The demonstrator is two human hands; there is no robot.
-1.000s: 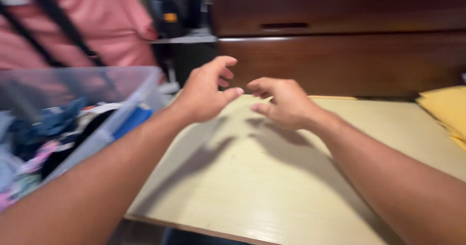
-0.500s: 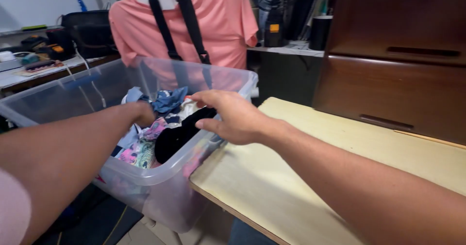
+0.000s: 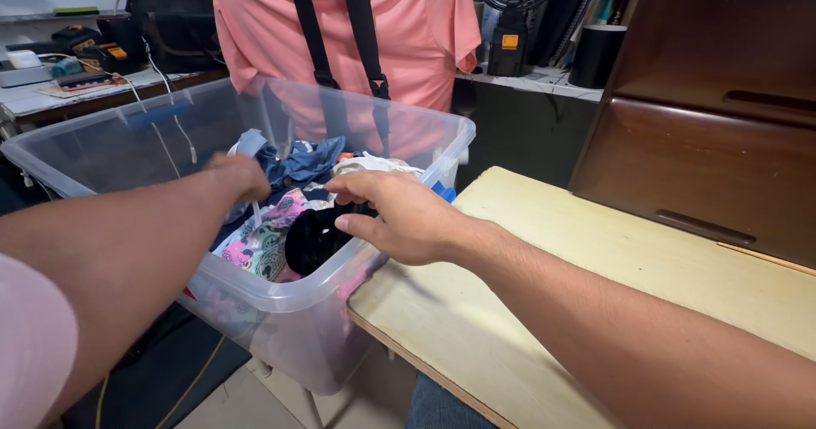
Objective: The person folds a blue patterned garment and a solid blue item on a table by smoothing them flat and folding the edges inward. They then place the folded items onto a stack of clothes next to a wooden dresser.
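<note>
Head view: I see a pale wooden table (image 3: pixel 595 285) on the right, and against its left edge a clear plastic bin (image 3: pixel 280 297) full of mixed clothes. Behind the bin stands a pink shirt (image 3: pixel 408 30) with black straps. My right hand (image 3: pixel 399 217) reaches over the bin's rim, fingers curled, pinching a black garment (image 3: pixel 310 238). My left hand (image 3: pixel 238 174) sits deeper among the clothes; I cannot tell its grip.

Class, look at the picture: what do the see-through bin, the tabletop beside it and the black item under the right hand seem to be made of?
The bin looks like clear, slightly cloudy plastic: the clothes show through its walls. The tabletop seems pale laminated board with a matt finish and a brown edge. The black item under the right hand looks like soft, crumpled fabric.
</note>
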